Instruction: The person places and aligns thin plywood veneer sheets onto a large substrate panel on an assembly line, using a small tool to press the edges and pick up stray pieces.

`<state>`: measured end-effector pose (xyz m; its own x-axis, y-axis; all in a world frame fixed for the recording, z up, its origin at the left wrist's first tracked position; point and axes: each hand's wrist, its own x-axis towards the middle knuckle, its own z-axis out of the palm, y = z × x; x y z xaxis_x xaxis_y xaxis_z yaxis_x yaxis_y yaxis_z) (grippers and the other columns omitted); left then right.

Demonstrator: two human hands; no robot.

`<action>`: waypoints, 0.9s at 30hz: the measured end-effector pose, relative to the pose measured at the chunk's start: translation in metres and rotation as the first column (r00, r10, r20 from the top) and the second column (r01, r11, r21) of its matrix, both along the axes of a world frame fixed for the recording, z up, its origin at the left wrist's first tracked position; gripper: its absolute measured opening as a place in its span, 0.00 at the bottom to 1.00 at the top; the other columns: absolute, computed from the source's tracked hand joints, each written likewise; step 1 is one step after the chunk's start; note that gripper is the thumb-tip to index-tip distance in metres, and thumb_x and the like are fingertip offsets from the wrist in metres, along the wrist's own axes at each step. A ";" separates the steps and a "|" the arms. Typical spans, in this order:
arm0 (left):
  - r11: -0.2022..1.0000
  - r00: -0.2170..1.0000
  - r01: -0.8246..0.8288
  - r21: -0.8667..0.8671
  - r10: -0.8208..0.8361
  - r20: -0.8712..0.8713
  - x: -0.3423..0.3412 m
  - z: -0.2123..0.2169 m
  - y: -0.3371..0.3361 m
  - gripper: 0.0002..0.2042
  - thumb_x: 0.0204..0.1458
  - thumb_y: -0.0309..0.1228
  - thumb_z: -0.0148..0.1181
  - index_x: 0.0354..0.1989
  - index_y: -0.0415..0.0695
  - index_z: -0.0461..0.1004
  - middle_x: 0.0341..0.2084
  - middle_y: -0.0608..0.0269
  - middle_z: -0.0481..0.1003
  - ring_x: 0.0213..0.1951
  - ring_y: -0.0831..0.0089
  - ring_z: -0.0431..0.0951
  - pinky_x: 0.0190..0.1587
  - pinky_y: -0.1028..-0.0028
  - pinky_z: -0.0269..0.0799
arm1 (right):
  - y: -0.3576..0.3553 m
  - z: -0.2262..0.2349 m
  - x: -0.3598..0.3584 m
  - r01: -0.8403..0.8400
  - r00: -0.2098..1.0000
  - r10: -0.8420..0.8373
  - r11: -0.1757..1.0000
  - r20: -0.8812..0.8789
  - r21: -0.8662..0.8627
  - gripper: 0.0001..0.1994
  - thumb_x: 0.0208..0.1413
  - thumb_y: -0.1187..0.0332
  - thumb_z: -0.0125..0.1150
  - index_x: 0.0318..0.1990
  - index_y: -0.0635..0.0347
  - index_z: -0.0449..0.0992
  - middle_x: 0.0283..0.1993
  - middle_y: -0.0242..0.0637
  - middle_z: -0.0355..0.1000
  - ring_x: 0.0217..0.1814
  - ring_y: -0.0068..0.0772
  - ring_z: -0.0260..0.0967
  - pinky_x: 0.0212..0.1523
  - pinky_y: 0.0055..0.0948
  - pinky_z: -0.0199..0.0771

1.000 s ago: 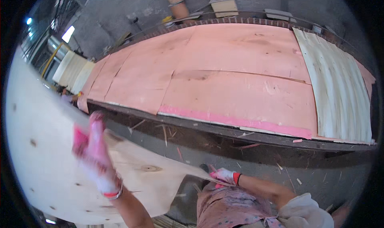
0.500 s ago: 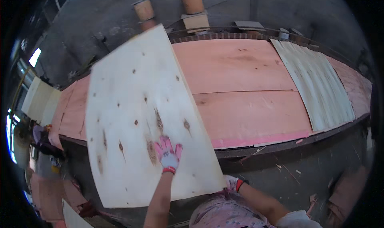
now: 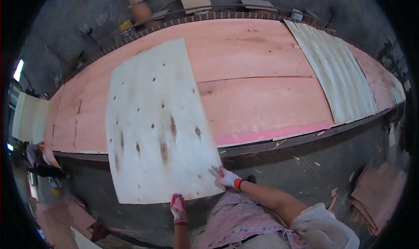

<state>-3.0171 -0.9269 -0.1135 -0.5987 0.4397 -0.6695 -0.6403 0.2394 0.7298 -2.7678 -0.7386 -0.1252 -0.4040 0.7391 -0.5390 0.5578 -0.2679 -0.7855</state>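
Note:
A large pale wood veneer sheet (image 3: 144, 113) with dark knots lies over the pink-coated sheets (image 3: 262, 105) on a long table. Its near end sticks out past the table's front edge toward me. My left hand (image 3: 178, 209), in a pink-stained white glove, is closed on the middle of that near edge. Close to the near right corner, my right hand (image 3: 228, 178) reaches to the sheet's side edge with fingers spread. Its glove is white with a red cuff.
A wavy pale veneer (image 3: 334, 70) lies across the table's right part. Brown-pink sheets (image 3: 377, 196) are piled on the floor at right, others at lower left. Another person (image 3: 39, 159) stands at the far left. Buckets and boxes (image 3: 195, 1) stand beyond the table.
The veneer sheet has come down flatter over the pink surface. My left hand has gone from the sheet's face to its near edge; my right hand now shows more fully by the corner.

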 end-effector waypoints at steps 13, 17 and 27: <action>0.930 0.913 -0.352 -0.103 0.365 0.182 -0.109 -0.012 -0.061 0.28 0.40 0.65 0.55 0.38 0.54 0.68 0.23 0.70 0.62 0.20 0.77 0.59 0.18 0.76 0.53 | 0.094 0.205 0.023 0.051 0.961 -0.063 0.997 -0.270 -0.052 0.16 0.43 0.57 0.66 0.36 0.58 0.76 0.21 0.29 0.68 0.22 0.21 0.65 0.25 0.24 0.65; 0.770 0.931 0.047 -0.636 -0.265 -0.251 -0.117 -0.052 -0.070 0.42 0.46 0.29 0.64 0.68 0.45 0.44 0.57 0.43 0.60 0.51 0.48 0.67 0.43 0.50 0.72 | 0.109 0.282 0.118 0.345 0.689 -0.364 0.925 -0.626 -0.159 0.12 0.48 0.61 0.65 0.35 0.58 0.76 0.23 0.25 0.66 0.24 0.15 0.60 0.26 0.20 0.61; 0.950 0.796 -0.087 0.298 -0.114 0.595 0.097 -0.006 0.113 0.34 0.52 0.55 0.52 0.62 0.49 0.56 0.43 0.45 0.69 0.42 0.51 0.71 0.37 0.60 0.73 | 0.129 0.250 0.393 0.639 0.241 -0.676 0.651 -0.697 -0.411 0.18 0.52 0.65 0.60 0.48 0.66 0.70 0.37 0.38 0.74 0.35 0.31 0.74 0.38 0.30 0.76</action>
<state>-2.9204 -0.8137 -0.1192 -0.1131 0.6797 -0.7247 -0.9678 0.0896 0.2351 -2.3749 -0.6094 0.1253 -0.0188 0.9405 -0.3392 -0.6109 -0.2794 -0.7408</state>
